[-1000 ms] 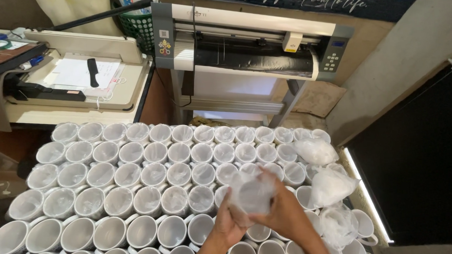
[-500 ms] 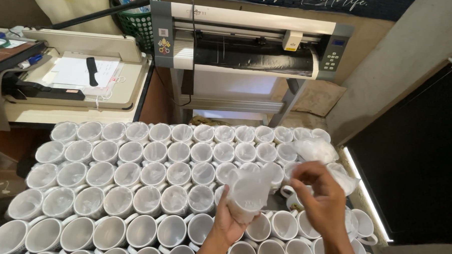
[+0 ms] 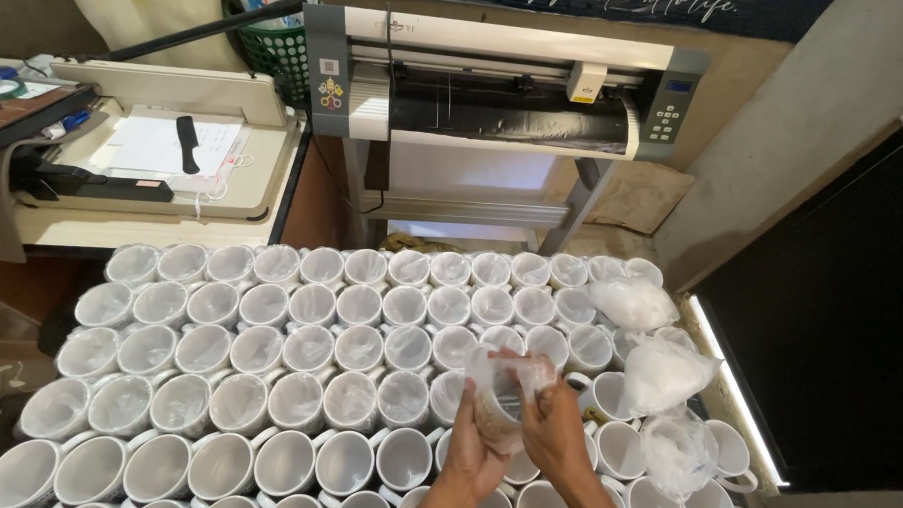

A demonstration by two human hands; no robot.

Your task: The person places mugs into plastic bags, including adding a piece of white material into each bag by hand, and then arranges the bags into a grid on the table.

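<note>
Both hands meet low centre over the mugs: left hand (image 3: pixel 475 445) cupped round a clear plastic bag (image 3: pixel 507 397), fingers curled shut on its side; right hand (image 3: pixel 556 431) closed on the bag's other side, thumb and fingers pinching the film; bag held just above the mugs, w/ a mug seemingly inside it, can't tell for sure; behind, big cutting plotter (image 3: pixel 496 82) on its stand; to its left a beige paper trimmer (image 3: pixel 168 154) w/ white sheet; below, rows of white mugs (image 3: pixel 275 370), many lined w/ plastic; at right, loose crumpled bags (image 3: pixel 661 372) atop mugs; black comb (image 3: pixel 188 143) on the sheet.
</note>
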